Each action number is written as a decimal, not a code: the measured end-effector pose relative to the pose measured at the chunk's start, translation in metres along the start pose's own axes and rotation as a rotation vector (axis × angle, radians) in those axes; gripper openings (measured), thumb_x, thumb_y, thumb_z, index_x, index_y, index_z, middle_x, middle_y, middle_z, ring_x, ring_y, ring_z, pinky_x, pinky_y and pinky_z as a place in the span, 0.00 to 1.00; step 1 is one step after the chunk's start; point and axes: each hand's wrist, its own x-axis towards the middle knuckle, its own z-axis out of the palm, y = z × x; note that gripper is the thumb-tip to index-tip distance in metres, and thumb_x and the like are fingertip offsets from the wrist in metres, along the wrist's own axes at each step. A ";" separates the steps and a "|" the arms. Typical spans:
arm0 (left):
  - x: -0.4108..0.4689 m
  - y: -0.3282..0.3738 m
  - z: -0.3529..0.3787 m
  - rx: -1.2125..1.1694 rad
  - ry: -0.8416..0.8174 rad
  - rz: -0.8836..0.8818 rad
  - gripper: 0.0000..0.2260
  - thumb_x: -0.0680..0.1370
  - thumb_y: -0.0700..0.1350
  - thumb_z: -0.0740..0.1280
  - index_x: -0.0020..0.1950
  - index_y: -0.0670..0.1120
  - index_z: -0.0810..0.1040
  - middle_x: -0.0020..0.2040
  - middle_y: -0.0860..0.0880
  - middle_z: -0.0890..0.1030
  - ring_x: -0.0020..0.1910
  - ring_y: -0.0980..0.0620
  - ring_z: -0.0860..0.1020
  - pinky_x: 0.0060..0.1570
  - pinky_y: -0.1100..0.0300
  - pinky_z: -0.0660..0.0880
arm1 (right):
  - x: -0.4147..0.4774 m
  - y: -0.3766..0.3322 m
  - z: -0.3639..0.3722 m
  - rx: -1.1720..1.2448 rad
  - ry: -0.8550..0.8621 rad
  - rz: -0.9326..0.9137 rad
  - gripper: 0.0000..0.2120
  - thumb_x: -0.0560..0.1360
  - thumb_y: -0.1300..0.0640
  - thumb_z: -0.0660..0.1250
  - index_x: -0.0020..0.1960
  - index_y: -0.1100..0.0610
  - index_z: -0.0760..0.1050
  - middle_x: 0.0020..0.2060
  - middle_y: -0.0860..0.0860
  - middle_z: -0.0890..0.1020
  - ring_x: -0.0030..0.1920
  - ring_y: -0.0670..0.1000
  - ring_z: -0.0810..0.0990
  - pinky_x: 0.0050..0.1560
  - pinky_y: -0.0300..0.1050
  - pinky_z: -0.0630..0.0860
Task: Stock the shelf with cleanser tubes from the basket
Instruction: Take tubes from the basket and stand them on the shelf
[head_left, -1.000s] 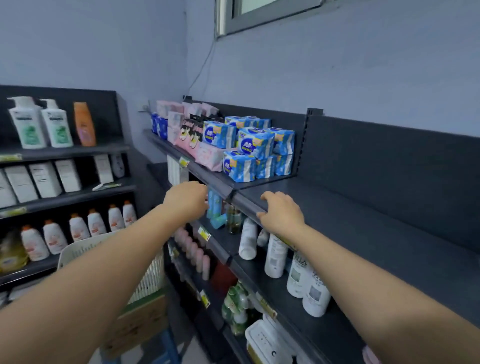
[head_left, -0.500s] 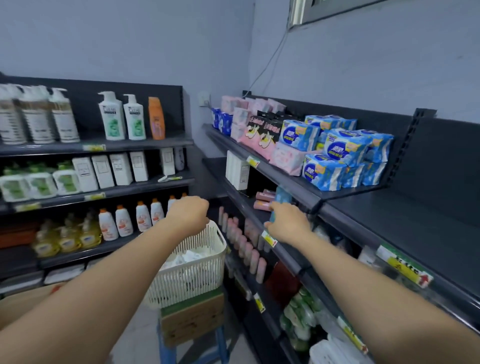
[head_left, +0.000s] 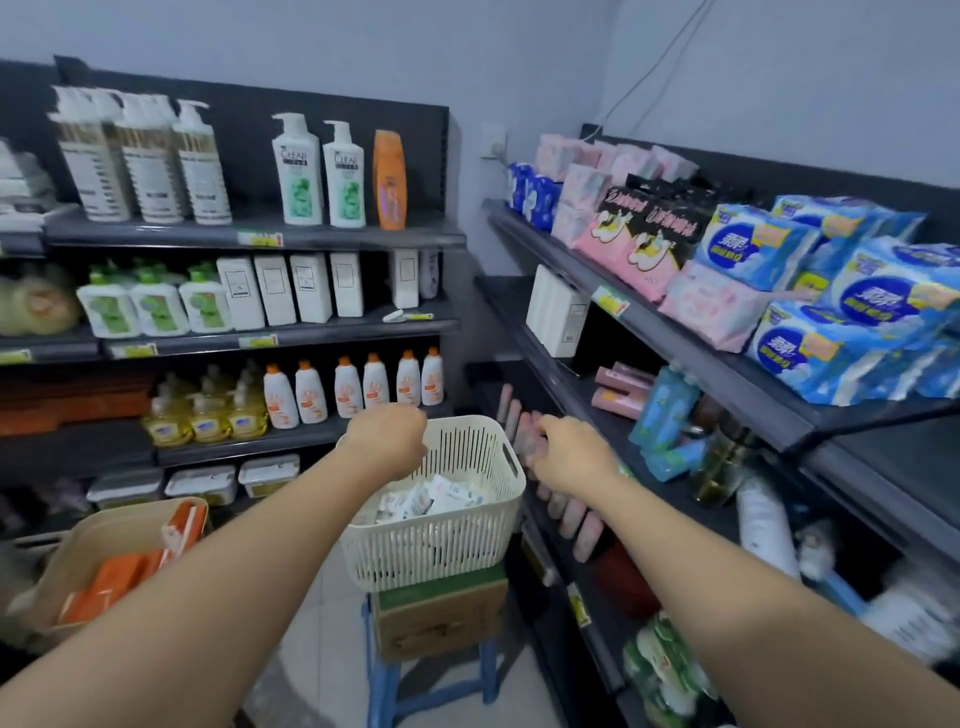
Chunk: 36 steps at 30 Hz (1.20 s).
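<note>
the person is reaching back toward the basket (head_left: 441, 551), which is sitting on a cardboard box (head_left: 441, 618) on a blue stool (head_left: 431, 691). the cleanser tubes (head_left: 434, 499) are lying loose inside the basket, white and jumbled. the step in hand is probably a pick. it is going best if one hand is dipping straight down inside the rim and taking a single tube by its body. the other hand is best steadying the basket wall so the light basket is not sliding on the box. the left hand (head_left: 387, 441) is hovering over the basket's left rim, back up, fingers hidden, so its hold cannot be told. the right hand (head_left: 569, 457) is hanging just right of the basket, loosely curled and seemingly empty, in front of pink tubes (head_left: 574, 514) on the shelf unit (head_left: 753, 400).
</note>
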 end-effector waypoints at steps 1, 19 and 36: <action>0.007 -0.004 0.005 0.003 -0.007 -0.013 0.11 0.79 0.50 0.64 0.57 0.45 0.76 0.55 0.46 0.78 0.54 0.45 0.77 0.47 0.51 0.77 | 0.011 -0.002 0.007 -0.010 -0.010 -0.006 0.27 0.75 0.50 0.64 0.72 0.56 0.65 0.65 0.57 0.74 0.64 0.59 0.73 0.61 0.53 0.74; 0.147 -0.034 0.118 -0.098 -0.258 -0.197 0.11 0.78 0.48 0.64 0.58 0.45 0.76 0.56 0.46 0.78 0.56 0.45 0.77 0.51 0.51 0.77 | 0.179 -0.004 0.114 0.038 -0.333 -0.143 0.16 0.74 0.51 0.66 0.60 0.55 0.74 0.58 0.55 0.79 0.59 0.57 0.76 0.56 0.49 0.75; 0.223 -0.061 0.271 -0.154 -0.631 -0.177 0.14 0.79 0.50 0.64 0.62 0.45 0.74 0.58 0.46 0.78 0.56 0.47 0.77 0.51 0.54 0.75 | 0.262 0.018 0.259 0.016 -0.625 0.001 0.13 0.76 0.52 0.65 0.58 0.54 0.74 0.54 0.54 0.79 0.54 0.57 0.78 0.50 0.46 0.76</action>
